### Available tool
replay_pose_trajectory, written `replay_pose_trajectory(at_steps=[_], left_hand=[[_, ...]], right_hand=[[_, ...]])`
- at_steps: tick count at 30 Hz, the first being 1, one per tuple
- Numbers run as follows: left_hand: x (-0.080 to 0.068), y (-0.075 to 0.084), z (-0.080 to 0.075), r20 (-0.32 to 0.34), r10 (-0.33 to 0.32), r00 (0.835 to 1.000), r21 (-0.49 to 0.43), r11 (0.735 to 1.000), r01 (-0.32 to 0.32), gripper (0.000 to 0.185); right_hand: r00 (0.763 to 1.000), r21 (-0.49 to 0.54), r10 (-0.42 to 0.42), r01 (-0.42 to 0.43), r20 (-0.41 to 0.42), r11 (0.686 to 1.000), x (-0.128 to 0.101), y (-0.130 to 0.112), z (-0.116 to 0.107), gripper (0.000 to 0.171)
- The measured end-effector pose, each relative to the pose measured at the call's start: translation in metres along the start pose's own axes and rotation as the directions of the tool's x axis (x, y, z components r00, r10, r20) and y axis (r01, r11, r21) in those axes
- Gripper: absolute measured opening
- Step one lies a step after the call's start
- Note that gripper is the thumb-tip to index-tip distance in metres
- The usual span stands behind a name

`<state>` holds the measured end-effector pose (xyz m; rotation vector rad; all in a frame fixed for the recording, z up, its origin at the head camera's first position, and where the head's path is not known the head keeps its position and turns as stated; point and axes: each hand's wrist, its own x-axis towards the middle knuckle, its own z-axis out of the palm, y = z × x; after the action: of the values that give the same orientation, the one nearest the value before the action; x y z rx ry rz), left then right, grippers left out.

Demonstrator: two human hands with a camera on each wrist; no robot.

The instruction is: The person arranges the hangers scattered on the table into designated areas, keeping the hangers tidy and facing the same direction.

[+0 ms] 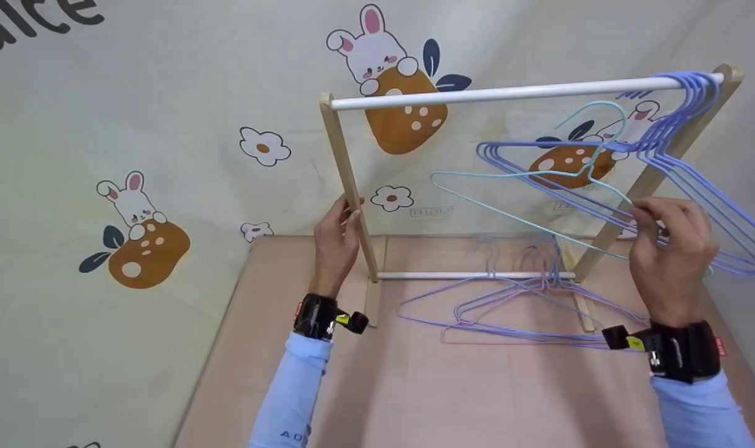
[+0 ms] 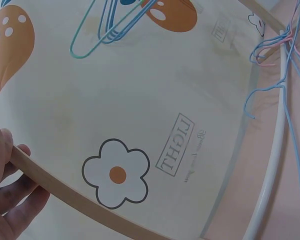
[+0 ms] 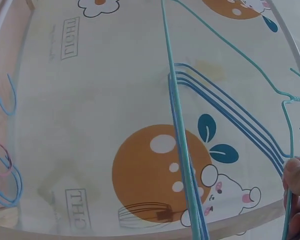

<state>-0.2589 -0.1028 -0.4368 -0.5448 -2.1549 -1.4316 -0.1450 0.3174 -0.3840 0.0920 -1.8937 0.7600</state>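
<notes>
My right hand (image 1: 675,252) pinches a mint-green wire hanger (image 1: 508,175) by its shoulder, in front of the rack. The hanger's hook stands just below the white top rail (image 1: 514,94), apart from it. Several blue hangers (image 1: 660,149) hang bunched at the right end of that rail, behind the green one. On the left, my left hand (image 1: 337,242) grips the wooden upright (image 1: 347,180), thumb on the near side. In the left wrist view, the fingers (image 2: 25,207) wrap the same wooden bar, and the green hanger (image 2: 80,54) overlaps the blue ones.
Several blue hangers (image 1: 436,322) and a pink hanger (image 1: 508,343) lie on the pink tabletop (image 1: 464,398), their hooks around the rack's lower white rail (image 1: 433,275). Wooden feet (image 1: 373,305) support the rack. A patterned cloth (image 1: 259,87) with rabbits and flowers hangs behind.
</notes>
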Motion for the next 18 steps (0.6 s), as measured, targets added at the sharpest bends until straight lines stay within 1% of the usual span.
replay_pose_trajectory(at_steps=[3,9,13,18], left_hand=[[0.0,0.001,-0.001,0.001,0.001,1.0,0.007,1.0,-0.001,0.032],[-0.001,0.001,-0.002,0.015,-0.011,1.0,0.015,1.0,0.011,0.032],[-0.001,0.002,-0.003,0.017,-0.02,1.0,0.014,1.0,0.019,0.031],[-0.001,0.002,-0.002,0.011,-0.007,1.0,0.011,1.0,0.007,0.032]], right_hand=[[0.999,-0.023,0.004,-0.005,-0.034,1.0,0.005,0.0,-0.004,0.011],[0.998,-0.093,-0.002,-0.004,-0.065,0.996,0.015,0.002,-0.014,0.018],[0.998,-0.134,-0.002,-0.006,-0.06,0.991,0.018,0.004,-0.019,0.021],[0.998,-0.154,0.013,-0.022,-0.057,0.988,0.02,0.005,-0.022,0.023]])
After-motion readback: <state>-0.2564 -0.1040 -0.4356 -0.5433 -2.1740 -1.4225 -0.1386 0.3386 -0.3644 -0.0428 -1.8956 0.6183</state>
